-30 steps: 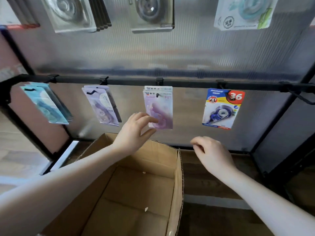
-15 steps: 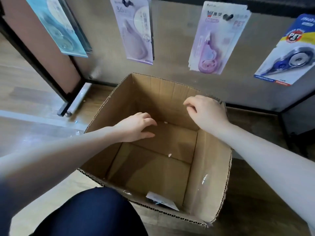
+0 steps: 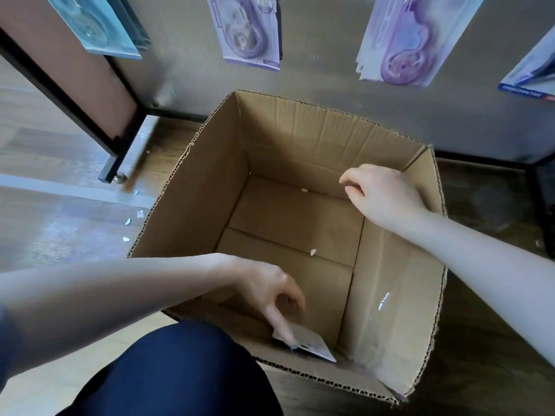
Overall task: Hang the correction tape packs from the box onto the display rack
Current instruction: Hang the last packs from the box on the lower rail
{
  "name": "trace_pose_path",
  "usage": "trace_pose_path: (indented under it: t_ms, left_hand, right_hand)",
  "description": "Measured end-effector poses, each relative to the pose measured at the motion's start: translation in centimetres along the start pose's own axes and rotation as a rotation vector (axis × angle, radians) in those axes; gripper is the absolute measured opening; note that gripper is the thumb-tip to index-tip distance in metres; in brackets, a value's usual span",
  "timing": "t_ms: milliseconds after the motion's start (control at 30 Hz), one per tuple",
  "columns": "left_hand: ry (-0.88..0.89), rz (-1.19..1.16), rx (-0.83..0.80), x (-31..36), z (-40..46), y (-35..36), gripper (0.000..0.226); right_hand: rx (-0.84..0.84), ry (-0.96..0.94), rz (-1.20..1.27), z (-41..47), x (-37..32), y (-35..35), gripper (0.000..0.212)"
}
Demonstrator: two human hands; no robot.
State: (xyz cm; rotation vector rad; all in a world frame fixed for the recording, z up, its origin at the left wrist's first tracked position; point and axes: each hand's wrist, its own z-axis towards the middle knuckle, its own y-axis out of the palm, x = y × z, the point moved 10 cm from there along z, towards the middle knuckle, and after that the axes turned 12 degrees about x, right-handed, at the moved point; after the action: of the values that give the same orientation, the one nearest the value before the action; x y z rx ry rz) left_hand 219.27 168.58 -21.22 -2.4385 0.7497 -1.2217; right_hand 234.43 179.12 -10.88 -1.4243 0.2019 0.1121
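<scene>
The left hand (image 3: pixel 270 292) reaches down into the cardboard box (image 3: pixel 192 205) at its near wall, fingers (image 3: pixel 282 325) extended onto the last visible correction tape pack (image 3: pixel 309 345), which lies flat in the near corner of the box floor, partly tucked against the wall. The fingers touch its top face; I cannot tell whether the thumb has got under an edge, so it reads as a press, not a grip. The right hand (image 3: pixel 384 193) hovers over the far right of the box with fingers loosely curled and holding nothing.

The main risk is the pickup. A thin card lying flat on cardboard gives little edge to catch, and fingers pressing from above may only slide it further into the corner or bend the backing. If it is lifted by a single corner, the blister side could swing and slip out.

The near wall of the box also crowds the wrist, and a hurried pull could drag the box across the floor towards the knee (image 3: pixel 180 370).

On the rack above, the hanging packs (image 3: pixel 249 34) are already stacked on their hooks at the far side; threading another one-handed could knock a front pack loose, unless the idle right hand steadies them.
</scene>
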Motion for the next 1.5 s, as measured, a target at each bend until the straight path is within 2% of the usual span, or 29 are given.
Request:
trace_pose_path:
  t_ms: [200, 333, 433, 600, 833, 1000, 1200, 1333, 1500]
  left_hand:
    - [-0.026, 0.043, -0.040, -0.4, -0.3, 0.9, 0.051]
    - [0.081, 0.085, 0.187, 1.0, 0.1, -1.1, 0.028]
    - [0.069, 0.128, 0.340, 0.0, 0.3, -3.3, 0.026]
    - [-0.039, 0.094, 0.358, -1.9, 0.6, -4.0, 0.037]
    - [0.075, 0.194, 0.423, 0.3, 0.3, -4.1, 0.024]
    - [0.092, 0.271, 0.573, 1.6, -1.0, -6.9, 0.022]
    - [0.073, 0.322, 0.856, 3.9, -5.9, -13.7, 0.017]
    - [0.054, 0.281, 1.044, 5.4, -11.3, -18.3, 0.014]
    - [-0.069, 0.285, 1.282, 5.2, -19.3, -23.1, 0.012]
  right_hand:
    - [0.006, 0.015, 0.017, 0.1, 0.1, 0.0, 0.026]
    - [-0.015, 0.014, -0.002, -0.3, 0.3, 0.0, 0.026]
    - [-0.023, 0.029, -0.004, -0.4, 0.6, -0.1, 0.026]
    - [-0.024, 0.025, -0.015, -0.7, 0.5, -0.4, 0.027]
    - [-0.031, 0.025, -0.060, -1.4, 0.2, -1.4, 0.029]
    - [-0.013, 0.046, -0.060, -2.0, 1.0, -2.8, 0.028]
    - [0.051, 0.103, -0.027, -1.4, 1.1, -5.6, 0.026]
    - [0.115, 0.097, 0.008, -0.1, -0.7, -8.4, 0.025]
    - [0.168, 0.068, 0.065, 2.1, -4.9, -11.8, 0.024]
